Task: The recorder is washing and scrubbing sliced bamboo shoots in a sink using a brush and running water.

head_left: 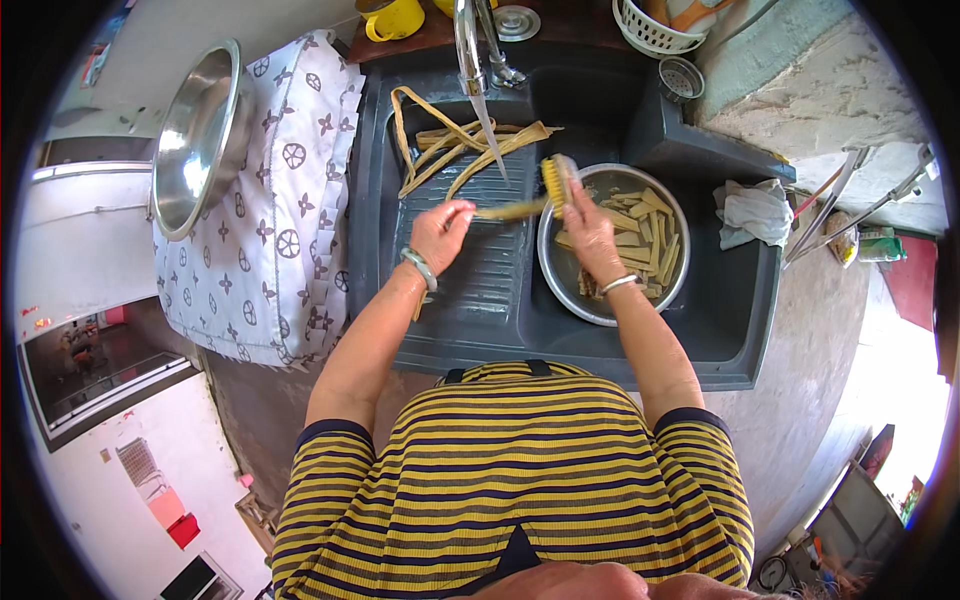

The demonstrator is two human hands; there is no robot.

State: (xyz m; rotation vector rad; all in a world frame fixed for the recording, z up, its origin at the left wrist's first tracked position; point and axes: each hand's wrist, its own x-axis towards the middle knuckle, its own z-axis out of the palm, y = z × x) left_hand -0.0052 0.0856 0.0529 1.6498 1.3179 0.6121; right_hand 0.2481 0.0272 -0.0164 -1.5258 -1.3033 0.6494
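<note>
My left hand (442,231) pinches one end of a yellowish, fibrous strip (510,211) above the sink's ribbed drainboard (480,277). In my right hand (592,229) is a scrubbing brush (557,184) with yellow bristles, close to the strip's other end; the strip is blurred there, and contact cannot be told. Under my right hand, a round metal basin (549,281) in the sink bowl holds many short cut pieces (651,232) in water. Several long strips (439,161) lie at the back of the drainboard. Water runs from the faucet (469,67) onto the drainboard.
A large steel bowl (196,142) rests tilted on a patterned cloth cover (262,277) at the left. Behind the sink are a yellow mug (395,19) and a metal lid (517,23). A white basket (652,34), a metal strainer (681,79) and a rag (754,214) are at the right.
</note>
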